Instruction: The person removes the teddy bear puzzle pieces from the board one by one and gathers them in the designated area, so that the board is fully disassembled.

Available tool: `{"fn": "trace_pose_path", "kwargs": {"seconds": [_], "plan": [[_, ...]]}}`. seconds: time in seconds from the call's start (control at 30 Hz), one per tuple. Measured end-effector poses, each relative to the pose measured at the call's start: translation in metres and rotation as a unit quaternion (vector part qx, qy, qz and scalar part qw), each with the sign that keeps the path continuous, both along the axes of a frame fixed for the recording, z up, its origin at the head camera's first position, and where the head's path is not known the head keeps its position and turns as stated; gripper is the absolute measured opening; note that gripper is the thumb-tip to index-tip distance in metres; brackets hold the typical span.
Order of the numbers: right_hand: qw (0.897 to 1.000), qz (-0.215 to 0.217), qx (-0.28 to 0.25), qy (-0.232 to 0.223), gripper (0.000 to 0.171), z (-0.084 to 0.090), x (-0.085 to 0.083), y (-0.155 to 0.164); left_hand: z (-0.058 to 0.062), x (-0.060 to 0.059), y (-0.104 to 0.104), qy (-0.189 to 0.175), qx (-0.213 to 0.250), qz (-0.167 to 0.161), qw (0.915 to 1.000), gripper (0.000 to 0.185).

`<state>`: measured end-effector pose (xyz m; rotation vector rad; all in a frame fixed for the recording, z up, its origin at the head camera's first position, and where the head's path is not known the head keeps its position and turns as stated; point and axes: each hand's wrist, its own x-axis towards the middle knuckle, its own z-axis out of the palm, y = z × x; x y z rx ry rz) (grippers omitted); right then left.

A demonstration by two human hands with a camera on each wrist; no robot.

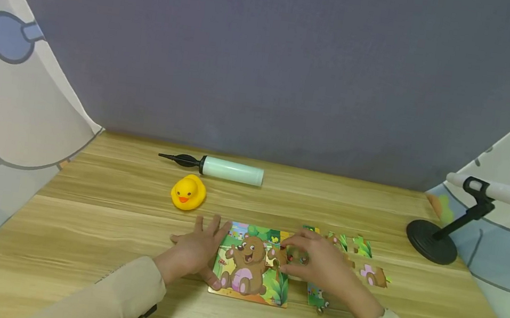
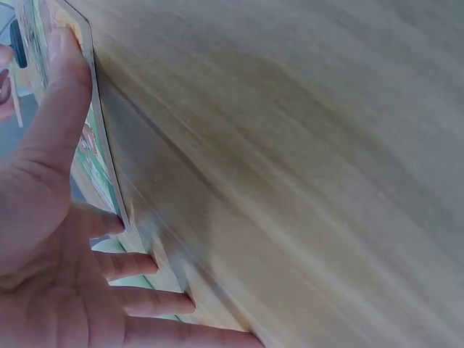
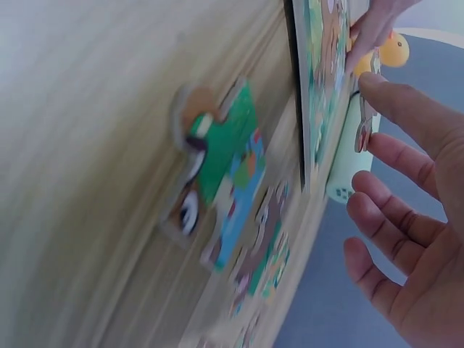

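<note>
A bear jigsaw puzzle board (image 1: pixel 241 281) lies on the wooden table. My left hand (image 1: pixel 194 250) rests at its left edge with fingers spread; in the left wrist view the thumb (image 2: pixel 61 94) lies on the board's border. Over the board's right side, my right hand (image 1: pixel 319 259) pinches a brown puzzle piece (image 1: pixel 277 256) between thumb and fingers. The right wrist view shows that piece (image 3: pixel 365 119) edge-on above the board, the other fingers loosely bent. Several loose puzzle pieces (image 1: pixel 374 275) lie right of the board, some partly hidden under my right hand.
A yellow rubber duck (image 1: pixel 188 193) sits behind the board to the left. Beyond it lies a pale green hand pump (image 1: pixel 234 171) with a black nozzle. At the far right stands a black round-based stand (image 1: pixel 431 241) holding a white tube. A grey panel (image 1: pixel 277 65) closes the back.
</note>
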<state>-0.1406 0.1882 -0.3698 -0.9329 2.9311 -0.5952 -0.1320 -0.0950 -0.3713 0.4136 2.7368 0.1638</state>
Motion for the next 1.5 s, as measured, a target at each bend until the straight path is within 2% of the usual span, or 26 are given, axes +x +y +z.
{"fn": "trace_pose_path", "kwargs": {"seconds": [0.33, 0.53, 0.77, 1.1, 1.27, 1.4, 1.5], "plan": [[0.999, -0.001, -0.009, 0.031, 0.040, 0.008, 0.013, 0.035, 0.002, 0.001, -0.001, -0.006, 0.013, 0.000, 0.9999, 0.133], [0.999, 0.002, -0.036, 0.028, 0.040, 0.008, 0.021, 0.061, 0.003, 0.001, -0.001, -0.006, 0.019, 0.002, 0.9998, 0.132], [0.995, 0.036, -0.074, 0.056, 0.042, 0.000, 0.028, 0.093, 0.004, 0.002, -0.001, -0.008, 0.021, 0.003, 0.9998, 0.132], [0.995, 0.019, -0.055, 0.084, 0.048, -0.014, 0.040, 0.130, 0.004, 0.001, 0.000, -0.013, 0.021, 0.006, 0.9997, 0.131], [0.997, 0.002, -0.028, 0.072, 0.048, -0.022, 0.045, 0.142, 0.004, 0.001, 0.000, -0.013, 0.029, 0.007, 0.9994, 0.131], [0.999, -0.023, -0.001, 0.027, 0.044, -0.027, 0.047, 0.147, 0.003, 0.001, 0.000, -0.014, 0.027, 0.008, 0.9995, 0.131], [1.000, -0.022, 0.001, 0.003, 0.042, -0.030, 0.048, 0.149, 0.003, 0.001, 0.001, -0.013, 0.022, 0.007, 0.9997, 0.131]]}}
